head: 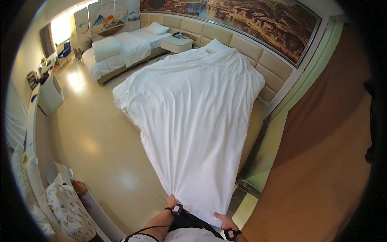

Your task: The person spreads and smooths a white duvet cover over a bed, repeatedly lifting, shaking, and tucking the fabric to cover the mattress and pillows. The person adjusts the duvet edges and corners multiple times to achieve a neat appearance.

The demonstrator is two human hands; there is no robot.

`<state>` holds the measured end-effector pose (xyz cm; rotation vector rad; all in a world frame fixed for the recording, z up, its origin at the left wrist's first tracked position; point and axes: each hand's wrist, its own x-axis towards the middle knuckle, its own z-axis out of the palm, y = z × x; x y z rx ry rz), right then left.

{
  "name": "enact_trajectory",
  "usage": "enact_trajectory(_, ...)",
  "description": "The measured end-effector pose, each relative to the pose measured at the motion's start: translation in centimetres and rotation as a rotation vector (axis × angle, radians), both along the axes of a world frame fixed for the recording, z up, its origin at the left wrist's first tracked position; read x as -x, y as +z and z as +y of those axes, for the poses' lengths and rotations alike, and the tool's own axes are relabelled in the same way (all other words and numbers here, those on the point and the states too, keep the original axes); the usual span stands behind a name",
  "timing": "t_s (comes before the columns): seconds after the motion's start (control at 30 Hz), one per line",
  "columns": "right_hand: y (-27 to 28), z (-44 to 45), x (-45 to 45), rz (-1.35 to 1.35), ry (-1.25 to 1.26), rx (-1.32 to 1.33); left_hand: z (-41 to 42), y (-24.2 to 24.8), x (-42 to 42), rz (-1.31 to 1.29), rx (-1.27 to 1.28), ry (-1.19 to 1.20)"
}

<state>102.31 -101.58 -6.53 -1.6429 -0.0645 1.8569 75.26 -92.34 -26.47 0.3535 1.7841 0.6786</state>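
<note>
A large white sheet or duvet cover (pixel 193 121) spreads over the nearer bed and stretches out towards me in long folds. My left hand (pixel 172 201) grips its near edge, where the cloth bunches into tight creases. At the near right corner, my right hand (pixel 223 220) holds the same edge, thumb on top. Between the two hands the cloth hangs in front of my body. A white pillow (pixel 217 46) shows at the head of this bed, partly under the cloth. Both wrists carry strapped black devices.
A second bed (pixel 136 42) with folded white bedding stands at the far left. A nightstand (pixel 176 44) with a telephone sits between the beds. Along the left runs a long counter (pixel 39 133), with a patterned bag (pixel 70 210) near me. A brown curtain (pixel 317 136) hangs at right.
</note>
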Motion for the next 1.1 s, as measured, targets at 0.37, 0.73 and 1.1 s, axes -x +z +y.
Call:
enact_trajectory(0.37,-6.6,0.5,6.8,0.826,-0.689,-0.057,1.4,12.7,-3.2,-0.587,-0.23,0.507)
enact_trajectory(0.73,-4.4,10.5,14.3,0.724,-0.463,-0.428,2.2,16.7,-1.1,-0.785,-0.258,0.125)
enact_trajectory(1.1,-1.3,8.0,13.5,0.526,-0.762,-0.317,18.1,10.9,6.2,-1.388,-0.077,0.564)
